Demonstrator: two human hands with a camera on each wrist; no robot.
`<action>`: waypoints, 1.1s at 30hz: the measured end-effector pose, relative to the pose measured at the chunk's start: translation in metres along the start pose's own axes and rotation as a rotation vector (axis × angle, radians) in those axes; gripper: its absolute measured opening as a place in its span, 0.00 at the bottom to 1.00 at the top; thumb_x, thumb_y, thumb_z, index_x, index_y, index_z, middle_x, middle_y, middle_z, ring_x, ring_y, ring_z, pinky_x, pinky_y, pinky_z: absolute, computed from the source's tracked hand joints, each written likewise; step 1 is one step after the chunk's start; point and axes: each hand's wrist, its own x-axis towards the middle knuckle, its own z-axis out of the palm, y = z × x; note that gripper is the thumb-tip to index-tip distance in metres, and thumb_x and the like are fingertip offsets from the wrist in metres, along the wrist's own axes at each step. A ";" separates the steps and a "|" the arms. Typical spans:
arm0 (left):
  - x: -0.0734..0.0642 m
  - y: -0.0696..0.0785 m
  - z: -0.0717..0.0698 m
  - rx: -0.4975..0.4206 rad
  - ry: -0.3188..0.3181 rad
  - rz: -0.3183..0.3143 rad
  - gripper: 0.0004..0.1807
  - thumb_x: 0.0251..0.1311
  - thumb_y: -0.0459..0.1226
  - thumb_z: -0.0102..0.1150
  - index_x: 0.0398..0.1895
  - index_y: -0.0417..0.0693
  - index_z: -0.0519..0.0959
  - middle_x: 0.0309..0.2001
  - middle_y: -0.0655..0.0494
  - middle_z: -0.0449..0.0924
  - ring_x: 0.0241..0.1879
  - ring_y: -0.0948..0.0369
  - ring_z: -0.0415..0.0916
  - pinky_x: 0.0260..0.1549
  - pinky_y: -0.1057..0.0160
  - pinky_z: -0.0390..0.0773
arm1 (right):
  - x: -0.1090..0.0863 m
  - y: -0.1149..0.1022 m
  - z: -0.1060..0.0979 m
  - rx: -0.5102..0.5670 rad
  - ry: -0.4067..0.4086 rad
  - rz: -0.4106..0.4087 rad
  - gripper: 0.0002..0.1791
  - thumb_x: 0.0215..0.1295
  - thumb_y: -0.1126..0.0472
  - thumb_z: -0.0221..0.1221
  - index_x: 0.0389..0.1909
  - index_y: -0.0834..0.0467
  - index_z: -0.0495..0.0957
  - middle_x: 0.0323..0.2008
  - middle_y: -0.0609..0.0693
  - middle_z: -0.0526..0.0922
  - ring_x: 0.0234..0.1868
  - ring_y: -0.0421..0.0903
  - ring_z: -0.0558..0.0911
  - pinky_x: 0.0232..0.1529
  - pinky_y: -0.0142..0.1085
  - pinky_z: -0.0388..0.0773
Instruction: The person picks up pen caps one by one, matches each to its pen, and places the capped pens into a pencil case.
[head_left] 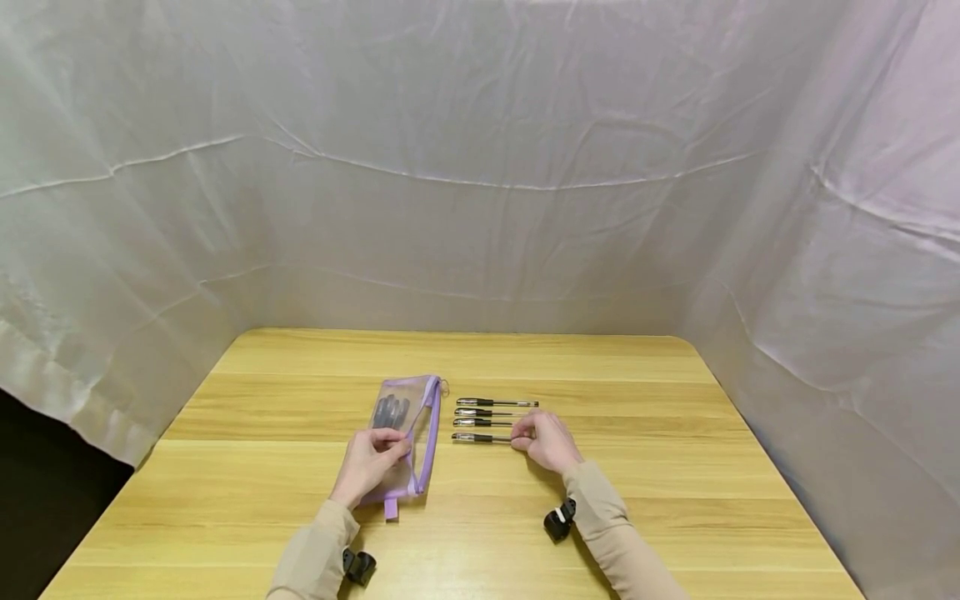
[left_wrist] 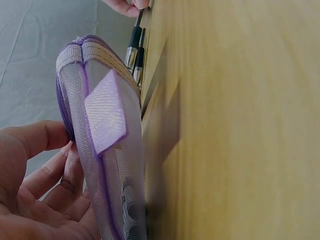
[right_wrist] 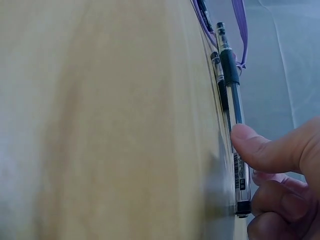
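A purple-edged mesh zip pouch [head_left: 432, 429] lies on the table with its mouth gaping on the right side. Dark pens [head_left: 391, 411] show through its mesh. My left hand [head_left: 367, 461] pinches the pouch's upper edge between thumb and fingers, and in the left wrist view the pouch [left_wrist: 77, 100] stands up a little from the table. To the right, my right hand [head_left: 551, 442] pinches the rear end of the nearest gel pen [head_left: 472, 437] in a row. In the right wrist view this clear-barrelled pen [right_wrist: 230, 65], with its black grip, points towards the pouch.
Beyond the held pen, more black-gripped gel pens [head_left: 474, 402] lie side by side, caps towards the pouch. A lilac fabric tab [head_left: 392, 509] sticks out from the pouch's near end. Grey curtains [head_left: 480, 233] hang round the wooden table [head_left: 645, 517] at the back and sides.
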 end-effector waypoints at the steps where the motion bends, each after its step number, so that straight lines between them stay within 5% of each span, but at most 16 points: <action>1: 0.000 0.000 0.000 0.001 0.000 0.000 0.07 0.59 0.29 0.66 0.38 0.33 0.86 0.31 0.45 0.88 0.27 0.64 0.79 0.29 0.72 0.77 | -0.001 -0.001 0.000 0.001 -0.002 0.002 0.05 0.55 0.65 0.71 0.27 0.52 0.86 0.32 0.43 0.83 0.32 0.38 0.75 0.37 0.34 0.72; 21: 0.001 0.001 0.001 0.003 -0.003 -0.009 0.07 0.59 0.29 0.66 0.38 0.33 0.86 0.31 0.45 0.88 0.28 0.63 0.79 0.29 0.72 0.77 | -0.007 -0.007 -0.005 0.022 -0.063 0.017 0.03 0.61 0.64 0.66 0.31 0.53 0.83 0.37 0.45 0.83 0.38 0.41 0.76 0.47 0.42 0.74; 26: 0.002 0.001 0.001 -0.006 -0.005 -0.015 0.07 0.59 0.29 0.66 0.38 0.32 0.86 0.30 0.45 0.87 0.27 0.63 0.78 0.28 0.72 0.77 | -0.009 -0.004 -0.005 0.032 -0.075 -0.030 0.01 0.65 0.63 0.63 0.34 0.56 0.83 0.42 0.50 0.85 0.40 0.43 0.79 0.49 0.44 0.76; 33: 0.001 0.000 0.000 -0.015 -0.008 -0.013 0.07 0.59 0.29 0.66 0.39 0.32 0.86 0.30 0.45 0.87 0.26 0.63 0.79 0.28 0.72 0.77 | -0.008 0.000 -0.005 0.090 -0.132 -0.082 0.04 0.71 0.65 0.56 0.36 0.58 0.80 0.34 0.48 0.81 0.35 0.40 0.75 0.43 0.38 0.74</action>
